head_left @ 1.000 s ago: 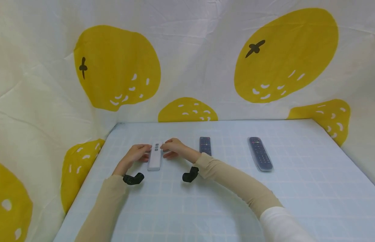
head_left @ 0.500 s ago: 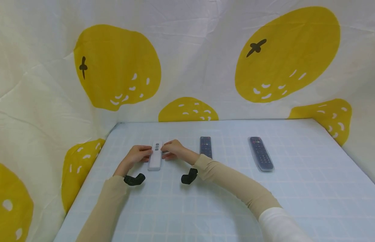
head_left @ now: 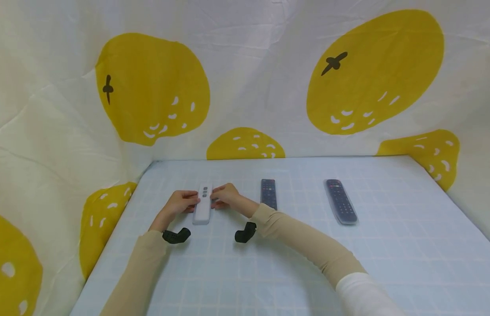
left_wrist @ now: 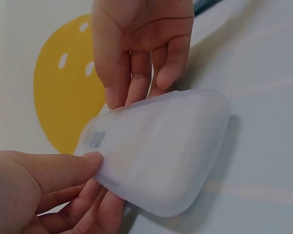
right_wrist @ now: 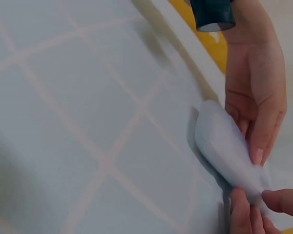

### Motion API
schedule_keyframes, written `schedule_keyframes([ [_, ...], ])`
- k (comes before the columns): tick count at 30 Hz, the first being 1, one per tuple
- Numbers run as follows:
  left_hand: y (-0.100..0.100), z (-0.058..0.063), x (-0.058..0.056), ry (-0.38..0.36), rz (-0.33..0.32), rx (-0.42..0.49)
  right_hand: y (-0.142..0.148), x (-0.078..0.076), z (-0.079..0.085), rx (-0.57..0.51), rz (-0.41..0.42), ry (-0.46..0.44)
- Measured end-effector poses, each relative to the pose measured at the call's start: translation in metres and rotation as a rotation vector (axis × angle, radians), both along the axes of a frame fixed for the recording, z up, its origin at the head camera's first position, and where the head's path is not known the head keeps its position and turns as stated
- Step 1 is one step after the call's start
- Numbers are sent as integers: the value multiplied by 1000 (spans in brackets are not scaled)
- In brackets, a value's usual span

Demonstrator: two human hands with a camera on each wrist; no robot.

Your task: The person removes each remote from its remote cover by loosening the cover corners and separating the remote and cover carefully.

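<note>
**Yellow-fruit backdrop (head_left: 253,79), pale table (head_left: 229,276): white remote (head_left: 202,210) pinched from both flanks**

Left of centre on the table, the white remote is the star, and look at the lie of it: long axis pointing away from the body, leaning only slightly, buttons (head_left: 204,192) at the far end. Left hand (head_left: 178,202) on its left edge, right hand (head_left: 227,195) on its right, so neither is nearer; both have contact! Left thumb over the upper face, fingers curled in below at the side; right thumb and fingertips nipping the opposite edge. Fingers drawn in close on both sides, then, and the remote is all they hold. Both grips sit beyond the middle, leaving the near end jutting back towards the body. Touching the cloth or just off it? A shadow runs along its side, but I cannot tell.

Outward we go! Two wrist cameras (head_left: 245,233) flank that near end, with plain table between them and on towards the body. To the right, the small dark remote (head_left: 268,192) meets the right sleeve (head_left: 308,241), which slants across that side. Further right, well apart, lies the big dark remote (head_left: 340,202). Table's left edge is the closer side boundary; the far edge runs beyond the buttons, along the backdrop.
</note>
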State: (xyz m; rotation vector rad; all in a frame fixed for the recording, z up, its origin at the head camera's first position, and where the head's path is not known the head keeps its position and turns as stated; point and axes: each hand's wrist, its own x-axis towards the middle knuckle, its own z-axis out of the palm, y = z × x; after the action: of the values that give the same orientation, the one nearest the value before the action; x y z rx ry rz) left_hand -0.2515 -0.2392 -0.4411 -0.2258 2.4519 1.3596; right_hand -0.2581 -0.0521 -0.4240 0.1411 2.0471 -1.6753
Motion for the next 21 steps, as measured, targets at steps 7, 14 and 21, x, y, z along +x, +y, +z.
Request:
schedule_keyframes([
  [7,1,1,1,9,-4,-15,-2,1,-1,-7,-14,21],
  [14,2,5,4,15,-8,-12,-5,2,1,39,-36,28],
  [21,5,9,6,48,-12,-24,-3,5,4,55,-36,89],
])
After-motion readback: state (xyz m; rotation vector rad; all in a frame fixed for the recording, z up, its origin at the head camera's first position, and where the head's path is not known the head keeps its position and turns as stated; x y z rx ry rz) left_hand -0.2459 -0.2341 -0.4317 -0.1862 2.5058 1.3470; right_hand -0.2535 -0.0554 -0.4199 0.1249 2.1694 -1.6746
